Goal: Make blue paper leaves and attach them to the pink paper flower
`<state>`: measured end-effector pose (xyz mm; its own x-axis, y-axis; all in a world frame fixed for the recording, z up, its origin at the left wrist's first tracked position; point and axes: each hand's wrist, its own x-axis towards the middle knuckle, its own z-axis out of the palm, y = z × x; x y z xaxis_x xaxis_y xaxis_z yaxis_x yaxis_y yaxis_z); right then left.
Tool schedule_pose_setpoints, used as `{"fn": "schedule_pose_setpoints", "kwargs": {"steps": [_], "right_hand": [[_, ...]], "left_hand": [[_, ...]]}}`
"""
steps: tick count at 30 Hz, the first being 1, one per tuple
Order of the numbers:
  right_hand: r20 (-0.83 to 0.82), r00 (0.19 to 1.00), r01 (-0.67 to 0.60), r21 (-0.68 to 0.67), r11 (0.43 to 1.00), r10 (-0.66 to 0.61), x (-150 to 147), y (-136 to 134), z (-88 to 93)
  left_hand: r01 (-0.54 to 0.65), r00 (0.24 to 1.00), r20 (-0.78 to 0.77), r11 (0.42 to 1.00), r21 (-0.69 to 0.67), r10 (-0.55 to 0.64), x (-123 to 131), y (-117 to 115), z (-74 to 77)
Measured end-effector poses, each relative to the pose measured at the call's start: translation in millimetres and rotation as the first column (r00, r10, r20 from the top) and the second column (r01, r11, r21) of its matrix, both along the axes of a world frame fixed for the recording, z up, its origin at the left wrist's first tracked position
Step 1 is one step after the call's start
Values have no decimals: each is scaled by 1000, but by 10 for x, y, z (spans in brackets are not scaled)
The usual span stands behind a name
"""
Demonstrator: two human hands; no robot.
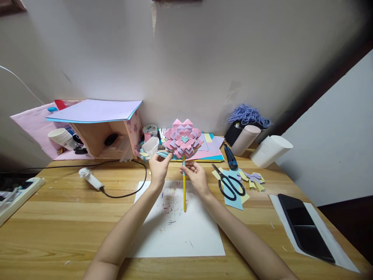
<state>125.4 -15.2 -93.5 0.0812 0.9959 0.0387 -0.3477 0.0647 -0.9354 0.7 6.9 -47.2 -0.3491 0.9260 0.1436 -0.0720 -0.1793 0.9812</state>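
Observation:
Upright in front of me is a folded-paper flower (pixel 184 139) with layered pink and lilac petals and a small mint centre. Its yellow stem (pixel 184 194) has a pale blue section just under the bloom. The thumb and fingers of my right hand (pixel 196 175) are closed around the upper stem. My left hand (pixel 159 168) is pinched on a light-blue striped strip (pixel 163 154) at the lower left of the petals. Whether that strip is joined to the flower, I cannot tell. Below both hands lies a white sheet (pixel 201 241) with coloured marks.
Black scissors (pixel 229 182), a utility knife (pixel 230 157) and paper scraps (pixel 255 179) lie on the right, near a phone (pixel 304 227). White rolls (pixel 271 151) stand behind. On the left are a corded glue gun (pixel 91 179), an open box (pixel 99 136) and a power strip (pixel 20 198).

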Motion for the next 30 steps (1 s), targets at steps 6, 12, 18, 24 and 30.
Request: {"fn": "schedule_pose_setpoints", "kwargs": {"steps": [6, 12, 18, 24, 30], "right_hand": [[-8, 1000, -9, -12, 1000, 9, -9, -19, 33], [-12, 1000, -15, -21, 1000, 14, -9, -26, 34], [-12, 999, -31, -26, 999, 31, 0, -27, 3], [-22, 999, -43, -50, 998, 42, -19, -50, 47], [-4, 1000, -1, -59, 998, 1, -8, -37, 53]], "left_hand": [[-11, 1000, -21, 999, 30, 12, -18, 19, -17], [-28, 999, -24, 999, -18, 27, -24, 35, -11], [-30, 999, 35, 999, -45, 31, -34, 68, -43], [-28, 998, 58, 998, -60, 32, -59, 105, -99], [-11, 997, 71, 1000, -11, 12, -7, 48, -56]]}}
